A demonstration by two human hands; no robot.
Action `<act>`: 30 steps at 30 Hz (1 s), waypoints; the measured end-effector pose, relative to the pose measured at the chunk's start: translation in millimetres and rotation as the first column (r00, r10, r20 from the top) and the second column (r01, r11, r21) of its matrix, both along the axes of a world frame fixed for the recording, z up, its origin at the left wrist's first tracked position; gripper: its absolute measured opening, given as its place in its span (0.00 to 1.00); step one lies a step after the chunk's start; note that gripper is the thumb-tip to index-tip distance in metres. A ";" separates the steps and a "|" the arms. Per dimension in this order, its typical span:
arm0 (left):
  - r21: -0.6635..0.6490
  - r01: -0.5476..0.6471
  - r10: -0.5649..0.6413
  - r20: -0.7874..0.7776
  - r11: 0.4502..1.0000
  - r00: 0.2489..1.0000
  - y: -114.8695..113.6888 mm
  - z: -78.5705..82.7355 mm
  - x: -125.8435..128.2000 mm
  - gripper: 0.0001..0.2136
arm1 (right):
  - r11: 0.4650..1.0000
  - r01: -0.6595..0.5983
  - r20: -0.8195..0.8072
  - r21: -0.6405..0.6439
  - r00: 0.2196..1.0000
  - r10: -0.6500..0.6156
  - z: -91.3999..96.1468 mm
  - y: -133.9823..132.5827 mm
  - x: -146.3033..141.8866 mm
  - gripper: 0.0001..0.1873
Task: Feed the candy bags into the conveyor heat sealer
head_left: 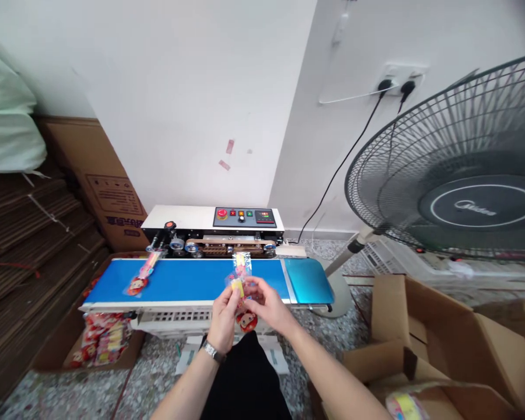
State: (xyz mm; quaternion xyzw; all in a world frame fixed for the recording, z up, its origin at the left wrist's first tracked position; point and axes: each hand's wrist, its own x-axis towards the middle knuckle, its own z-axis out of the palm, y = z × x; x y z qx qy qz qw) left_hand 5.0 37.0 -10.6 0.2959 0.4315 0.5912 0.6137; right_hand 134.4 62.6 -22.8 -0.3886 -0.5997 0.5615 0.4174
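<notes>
My left hand (224,315) pinches a small plastic packet (238,287) with a yellow part, just over the front edge of the blue conveyor belt (188,280). My right hand (272,308) closes on the same packet from the other side. A red toy with a cartoon face (247,321) hangs below the fingers; whether it belongs to this packet I cannot tell. Just beyond my hands, a clear packet (241,262) lies on the belt by the band sealing machine (227,245). Another packet with a red cartoon-face toy (139,284) rests near the belt's left end.
A cardboard box of packets (102,344) stands below the belt's left end. Stacked flat cardboard (39,233) is at the left. On the right are a large fan (481,204), its pole, and open cardboard boxes (446,338). A black cable (345,157) runs down the wall.
</notes>
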 end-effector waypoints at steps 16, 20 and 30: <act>-0.157 0.042 -0.041 0.011 0.987 0.999 -19.6 -17.6 -18.9 0.18 | 0.730 0.666 0.508 0.152 0.582 -0.636 -51.9 76.5 83.3 0.18; -0.195 0.061 -0.063 -0.004 0.979 0.998 -23.4 -19.7 -20.3 0.18 | 0.783 0.601 0.574 0.161 0.588 -0.569 -50.5 89.8 70.5 0.16; -0.285 0.216 -0.231 -0.023 0.934 0.973 -43.1 -44.9 -21.4 0.20 | 0.893 0.341 0.511 0.292 0.734 -0.447 -28.4 1.6 68.3 0.22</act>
